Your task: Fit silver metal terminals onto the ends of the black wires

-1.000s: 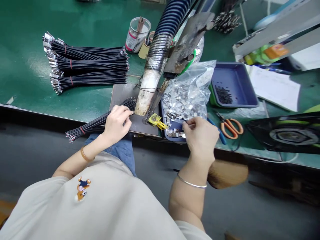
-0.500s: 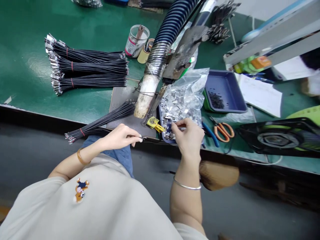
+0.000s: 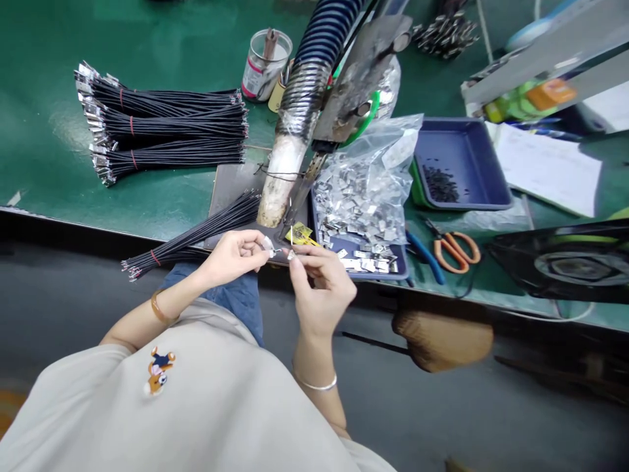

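Note:
My left hand (image 3: 236,257) is closed in a pinch on a thin wire, whose bare end (image 3: 278,250) pokes out past the fingertips. Facing it, my right hand (image 3: 322,285) pinches a small silver metal terminal (image 3: 291,254) between thumb and fingers. Wire end and terminal are very close; whether they touch I cannot tell. To the right, a blue tray (image 3: 403,267) holds loose metal terminals (image 3: 368,265) and a clear plastic bag (image 3: 363,190) of more. A loose bundle of black wires (image 3: 206,229) lies beyond my left hand, its near end over the table edge.
Tied black wire bundles (image 3: 167,124) lie at the back left. A ribbed hose (image 3: 319,72) and metal arm (image 3: 351,85) come down close above my hands. Blue pliers (image 3: 425,255), orange-handled scissors (image 3: 457,252) and a second blue tray (image 3: 466,157) with small black pieces stand right.
My right hand has moved left from the tray to my left hand, bringing a metal terminal. My left hand still holds the wire in nearly the same spot. The view has shifted slightly.

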`<state>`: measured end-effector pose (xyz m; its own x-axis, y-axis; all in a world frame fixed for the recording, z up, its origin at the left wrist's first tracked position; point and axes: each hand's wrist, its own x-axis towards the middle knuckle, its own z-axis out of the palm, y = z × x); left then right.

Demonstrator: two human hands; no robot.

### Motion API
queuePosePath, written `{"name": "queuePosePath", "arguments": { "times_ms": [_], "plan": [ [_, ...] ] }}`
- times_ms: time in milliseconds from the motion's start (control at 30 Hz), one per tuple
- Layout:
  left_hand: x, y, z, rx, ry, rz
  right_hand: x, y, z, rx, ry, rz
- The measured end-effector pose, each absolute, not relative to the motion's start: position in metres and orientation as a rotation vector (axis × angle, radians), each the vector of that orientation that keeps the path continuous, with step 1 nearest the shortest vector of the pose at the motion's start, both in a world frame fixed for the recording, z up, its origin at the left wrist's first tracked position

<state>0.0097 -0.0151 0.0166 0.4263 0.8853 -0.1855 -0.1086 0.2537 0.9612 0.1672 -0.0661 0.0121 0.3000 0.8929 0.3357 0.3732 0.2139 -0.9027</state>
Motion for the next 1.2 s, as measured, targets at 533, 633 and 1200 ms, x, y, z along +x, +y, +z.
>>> {"name": "queuePosePath", "arguments": {
  "times_ms": [533, 633, 1200],
  "plan": [
    [0.011, -0.017, 0.016, 1.235, 0.879, 0.785, 0.165, -0.061, -0.003, -1.324, -1.262, 0.713],
    [0.012, -0.019, 0.015, 1.283, 0.898, 0.796, 0.165, -0.062, -0.002, -1.328, -1.302, 0.665],
    [0.014, -0.022, 0.005, 1.814, 1.033, 0.746, 0.179, -0.07, 0.004, -1.406, -1.771, 0.307]
  ]
}}
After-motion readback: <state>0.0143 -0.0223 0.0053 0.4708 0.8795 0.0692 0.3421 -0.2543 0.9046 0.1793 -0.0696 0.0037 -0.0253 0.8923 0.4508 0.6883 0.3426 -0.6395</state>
